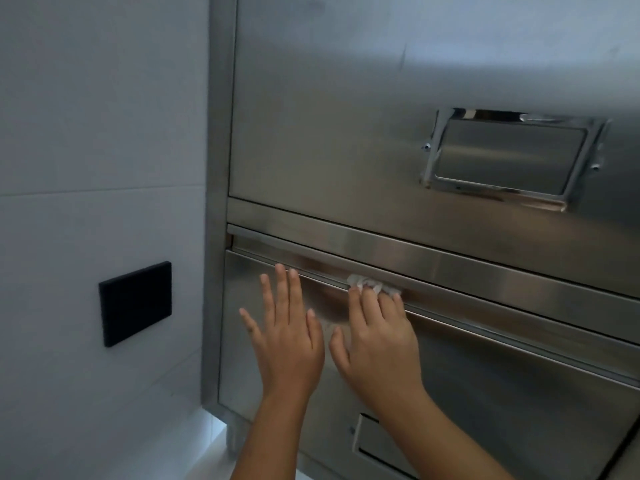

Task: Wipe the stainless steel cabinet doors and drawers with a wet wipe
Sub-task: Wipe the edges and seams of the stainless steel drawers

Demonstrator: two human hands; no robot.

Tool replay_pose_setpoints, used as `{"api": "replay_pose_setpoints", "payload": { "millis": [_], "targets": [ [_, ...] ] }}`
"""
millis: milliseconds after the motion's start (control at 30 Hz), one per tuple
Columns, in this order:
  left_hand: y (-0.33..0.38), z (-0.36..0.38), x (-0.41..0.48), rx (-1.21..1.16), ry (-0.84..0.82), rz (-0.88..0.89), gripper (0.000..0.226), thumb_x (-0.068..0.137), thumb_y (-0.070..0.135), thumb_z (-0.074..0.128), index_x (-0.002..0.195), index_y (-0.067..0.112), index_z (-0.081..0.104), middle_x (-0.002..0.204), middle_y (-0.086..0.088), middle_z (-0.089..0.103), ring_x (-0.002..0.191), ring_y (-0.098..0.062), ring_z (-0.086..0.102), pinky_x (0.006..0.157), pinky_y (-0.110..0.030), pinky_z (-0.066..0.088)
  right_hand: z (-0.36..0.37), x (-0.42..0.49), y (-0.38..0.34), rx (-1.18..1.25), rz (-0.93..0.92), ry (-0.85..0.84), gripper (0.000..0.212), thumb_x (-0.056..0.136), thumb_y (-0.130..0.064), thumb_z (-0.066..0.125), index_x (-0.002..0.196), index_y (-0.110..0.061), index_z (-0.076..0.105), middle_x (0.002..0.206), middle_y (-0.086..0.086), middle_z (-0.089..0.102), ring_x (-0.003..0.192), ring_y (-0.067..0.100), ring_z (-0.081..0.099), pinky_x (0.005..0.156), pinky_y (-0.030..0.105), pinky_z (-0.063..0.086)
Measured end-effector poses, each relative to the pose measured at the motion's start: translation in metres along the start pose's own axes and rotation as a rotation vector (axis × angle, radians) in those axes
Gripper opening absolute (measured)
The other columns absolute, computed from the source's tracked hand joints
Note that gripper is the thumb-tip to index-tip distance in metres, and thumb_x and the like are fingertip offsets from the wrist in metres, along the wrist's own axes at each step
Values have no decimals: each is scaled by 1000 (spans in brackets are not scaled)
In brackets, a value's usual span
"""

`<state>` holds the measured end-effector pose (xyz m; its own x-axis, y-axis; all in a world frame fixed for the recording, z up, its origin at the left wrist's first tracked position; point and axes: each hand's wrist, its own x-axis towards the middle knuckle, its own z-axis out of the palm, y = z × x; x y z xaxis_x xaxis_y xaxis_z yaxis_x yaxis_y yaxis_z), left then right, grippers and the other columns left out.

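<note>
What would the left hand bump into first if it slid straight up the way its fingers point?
Probably the lower drawer's top lip, right above the left hand. The fingertips look almost there, though depth is hard to judge.

drawer fronts point(329, 133): brushed silver-grey steel, streaky sheen. recessed handle point(509, 157): mirror-bright chrome rim, duller grey inset. wet wipe point(372, 285): white. wall tiles point(86, 133): plain pale grey-white, thin grout lines. wall plate point(135, 304): solid matte black.
</note>
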<state>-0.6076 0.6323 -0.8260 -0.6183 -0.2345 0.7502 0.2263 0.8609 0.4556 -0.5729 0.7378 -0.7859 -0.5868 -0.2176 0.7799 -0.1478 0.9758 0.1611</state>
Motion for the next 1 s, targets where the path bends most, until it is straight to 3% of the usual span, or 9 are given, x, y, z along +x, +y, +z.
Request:
{"api": "replay_pose_setpoints", "payload": {
  "millis": [267,433,533,633,833,1000],
  "targets": [
    [-24,-2,3,-1,-20,-93,56,91,27,24,142,5,27,150,-13,23,136,-38,19,100,-63,10,14,24,-40,70,11,34,51,79,-29,40,106,5,67,99,17,67,90,31,64,89,43,48],
    [-52,-5,4,-55,-50,-224,57,90,36,10,144,18,2,152,0,-7,141,-22,-12,108,-53,-7,26,36,-55,77,-42,18,49,79,-23,42,112,5,64,101,17,66,91,31,63,90,40,49],
    [-66,-9,7,-68,-34,-286,55,92,34,16,142,23,-5,151,5,-16,139,-17,-22,109,-52,-11,33,43,-62,66,-85,25,46,77,-21,50,111,6,64,100,17,66,89,32,63,90,41,49],
    [-69,-16,12,-75,22,-322,55,91,38,10,143,22,-2,151,2,-13,141,-20,-16,108,-53,-11,41,53,-73,61,-124,24,49,72,-22,57,112,5,64,101,17,66,90,31,63,89,42,50],
    [-72,-21,21,-99,89,-405,62,87,44,2,145,19,0,151,3,-13,139,-16,-21,107,-48,-17,59,75,-106,69,-189,22,52,78,-29,43,114,2,64,105,15,66,92,27,63,90,41,50],
    [-80,-28,30,-134,171,-514,65,84,48,-1,142,19,-2,150,6,-13,137,-11,-22,108,-52,-15,73,89,-124,62,-241,22,56,83,-38,37,117,-3,64,114,10,65,99,23,63,92,42,47]
  ]
}}
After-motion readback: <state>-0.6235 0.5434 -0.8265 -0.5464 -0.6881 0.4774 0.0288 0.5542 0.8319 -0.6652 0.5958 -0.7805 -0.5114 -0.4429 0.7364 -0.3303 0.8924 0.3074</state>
